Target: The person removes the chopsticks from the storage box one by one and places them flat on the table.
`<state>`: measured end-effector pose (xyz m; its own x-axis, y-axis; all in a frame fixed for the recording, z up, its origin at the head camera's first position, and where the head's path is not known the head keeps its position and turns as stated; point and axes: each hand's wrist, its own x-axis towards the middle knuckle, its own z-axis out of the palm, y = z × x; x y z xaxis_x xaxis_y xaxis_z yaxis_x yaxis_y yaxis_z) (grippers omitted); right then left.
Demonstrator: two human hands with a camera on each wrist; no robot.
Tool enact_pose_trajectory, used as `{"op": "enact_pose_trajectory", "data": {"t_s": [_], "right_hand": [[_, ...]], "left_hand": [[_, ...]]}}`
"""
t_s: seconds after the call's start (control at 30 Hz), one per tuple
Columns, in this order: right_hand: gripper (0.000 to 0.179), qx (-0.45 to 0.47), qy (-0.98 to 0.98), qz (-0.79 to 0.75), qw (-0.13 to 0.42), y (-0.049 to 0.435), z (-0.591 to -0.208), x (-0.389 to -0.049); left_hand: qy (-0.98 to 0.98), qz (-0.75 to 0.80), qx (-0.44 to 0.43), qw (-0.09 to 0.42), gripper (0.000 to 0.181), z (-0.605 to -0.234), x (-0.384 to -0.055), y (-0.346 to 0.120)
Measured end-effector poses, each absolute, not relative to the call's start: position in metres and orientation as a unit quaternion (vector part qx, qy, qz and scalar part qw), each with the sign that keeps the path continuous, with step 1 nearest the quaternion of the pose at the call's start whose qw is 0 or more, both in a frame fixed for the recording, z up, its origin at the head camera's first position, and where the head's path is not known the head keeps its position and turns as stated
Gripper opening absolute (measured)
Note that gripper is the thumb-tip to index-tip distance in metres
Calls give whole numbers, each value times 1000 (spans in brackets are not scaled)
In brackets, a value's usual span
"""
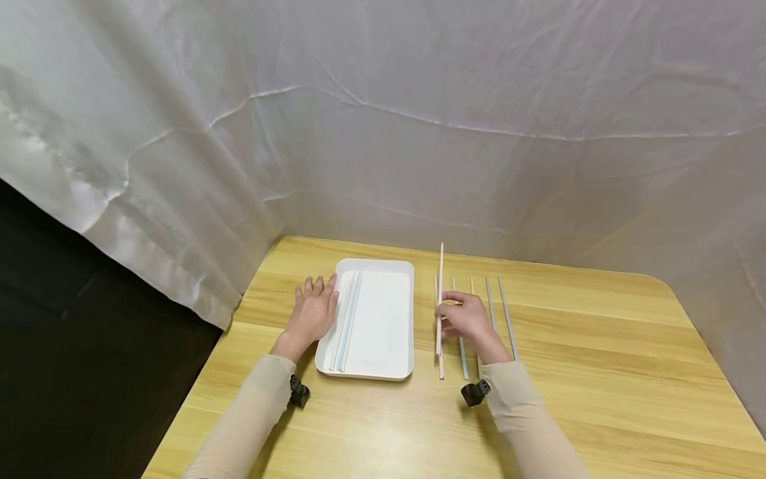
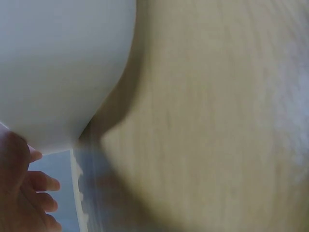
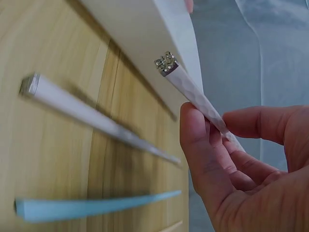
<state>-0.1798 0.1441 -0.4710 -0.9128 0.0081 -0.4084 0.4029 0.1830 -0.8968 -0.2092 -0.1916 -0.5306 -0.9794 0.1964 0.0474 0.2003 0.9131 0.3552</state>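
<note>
My right hand (image 1: 468,315) pinches a pale pink chopstick (image 3: 190,92) between thumb and fingers, raised above the table. A glittery metal cap shows on its near end in the right wrist view. Beneath it on the table lies another pale pink chopstick (image 3: 91,112), with a light blue chopstick (image 3: 96,208) beside that one. At the left sits a white tray (image 1: 383,264) with several pale and light blue chopsticks (image 1: 347,326) along its left side. My left hand (image 1: 314,311) rests at the tray's left rim, fingers extended, thumb against the edge.
Right of the light blue chopstick lie a yellow chopstick (image 1: 472,285) and two grey-blue chopsticks (image 1: 507,316), partly behind the right hand and wrist. The wooden table (image 1: 598,346) backs onto a pale curtain (image 1: 449,166). A dark area (image 1: 90,366) lies past the table's left edge.
</note>
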Motion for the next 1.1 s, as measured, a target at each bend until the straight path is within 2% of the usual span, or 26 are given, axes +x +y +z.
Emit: {"op": "enact_pose_trajectory", "data": {"t_s": [0.43,1.1], "right_hand": [[50,143,790,-582,130,187,-472,-176],[49,166,818,-538,120,259,-479,-163]], "left_hand": [[-977,-190,-97,-8,59,-529,-208,-191],[-977,-188,-100,-2,58,-530,-207,-192]]}}
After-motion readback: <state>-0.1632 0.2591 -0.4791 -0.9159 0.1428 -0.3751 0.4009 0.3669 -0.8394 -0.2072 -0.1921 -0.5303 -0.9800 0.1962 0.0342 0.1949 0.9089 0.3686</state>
